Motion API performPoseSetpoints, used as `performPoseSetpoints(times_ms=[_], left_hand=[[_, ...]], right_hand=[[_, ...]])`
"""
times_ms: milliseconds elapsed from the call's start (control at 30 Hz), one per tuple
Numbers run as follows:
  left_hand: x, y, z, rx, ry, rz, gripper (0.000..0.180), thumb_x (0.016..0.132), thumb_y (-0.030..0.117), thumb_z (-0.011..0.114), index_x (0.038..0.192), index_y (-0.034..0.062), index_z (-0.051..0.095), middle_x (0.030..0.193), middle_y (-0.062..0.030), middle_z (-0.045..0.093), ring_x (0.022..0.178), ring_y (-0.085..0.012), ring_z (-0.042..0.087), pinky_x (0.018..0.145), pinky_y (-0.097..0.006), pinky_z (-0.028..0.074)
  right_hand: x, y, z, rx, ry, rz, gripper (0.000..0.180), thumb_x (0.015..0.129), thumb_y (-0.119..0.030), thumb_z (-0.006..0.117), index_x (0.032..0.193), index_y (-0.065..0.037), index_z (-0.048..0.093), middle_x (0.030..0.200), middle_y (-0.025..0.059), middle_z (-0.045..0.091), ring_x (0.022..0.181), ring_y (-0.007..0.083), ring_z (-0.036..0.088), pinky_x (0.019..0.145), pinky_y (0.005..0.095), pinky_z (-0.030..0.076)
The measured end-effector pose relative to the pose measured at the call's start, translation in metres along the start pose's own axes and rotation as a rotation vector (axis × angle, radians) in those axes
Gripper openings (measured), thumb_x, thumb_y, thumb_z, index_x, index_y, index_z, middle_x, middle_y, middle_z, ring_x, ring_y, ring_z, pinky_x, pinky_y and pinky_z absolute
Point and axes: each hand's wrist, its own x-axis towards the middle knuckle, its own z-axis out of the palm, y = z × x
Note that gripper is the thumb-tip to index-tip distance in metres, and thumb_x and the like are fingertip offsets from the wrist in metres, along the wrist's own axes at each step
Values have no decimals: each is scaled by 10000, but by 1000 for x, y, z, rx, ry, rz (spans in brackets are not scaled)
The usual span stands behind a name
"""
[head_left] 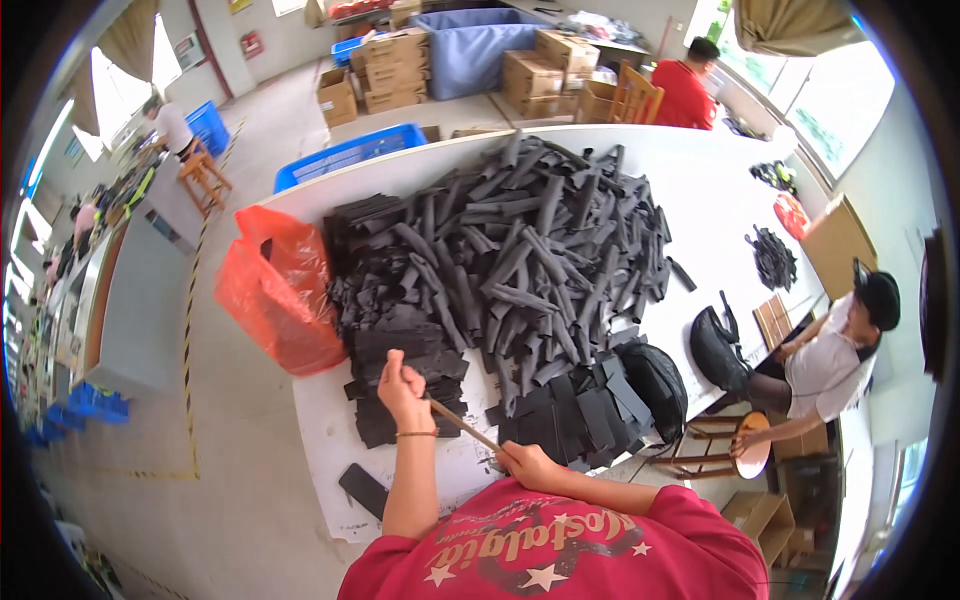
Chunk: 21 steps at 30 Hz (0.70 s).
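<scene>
My left hand [402, 388] is closed in a fist over a stack of flat black strips [375, 425] near the table's front left; what its fingers hold is hidden. Close to my shirt, my right hand [530, 465] grips one end of a thin tan stick [465, 420]. The stick slants up and left, its far end meeting the edge of my left hand. Beyond both hands rises a big pile of black rolled tubes [540, 260]. To the right of my right hand lie more flat black pieces [570, 420], overlapping in rows.
A red plastic bag [275, 295] stands at the table's left edge, and a dark phone [363, 490] lies by my left forearm. A black pouch [650, 385] borders the flat pieces. A co-worker [825, 355] sits at the right; a blue crate [350, 155] stands beyond the table.
</scene>
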Motion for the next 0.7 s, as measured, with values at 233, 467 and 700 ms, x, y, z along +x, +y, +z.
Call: performPoseSetpoints(times_ms=[233, 467, 700], left_hand=[[21, -21, -14, -182, -110, -170, 175, 953, 272, 586, 911, 103, 574, 546, 79, 315, 412, -43, 229, 396, -211, 207], [-12, -40, 27, -200, 53, -206, 243, 949, 310, 586, 919, 71, 556, 601, 24, 466, 460, -73, 375, 428, -228, 303], [-42, -16, 10, 637, -619, 28, 402, 934, 240, 581, 1236, -14, 506, 1005, -69, 623, 848, -134, 610, 766, -264, 494]], right_hand=[[-56, -35, -74, -499, 91, -12, 263, 871, -289, 638, 881, -52, 524, 668, 212, 612, 634, 386, 629, 521, 462, 486], [69, -66, -39, 297, 500, -187, 116, 843, -97, 698, 892, -29, 618, 641, 30, 519, 567, 96, 458, 520, 262, 398], [98, -54, -49, 232, 441, -222, 185, 880, -112, 663, 774, 30, 610, 652, 10, 463, 602, 104, 419, 550, 269, 359]])
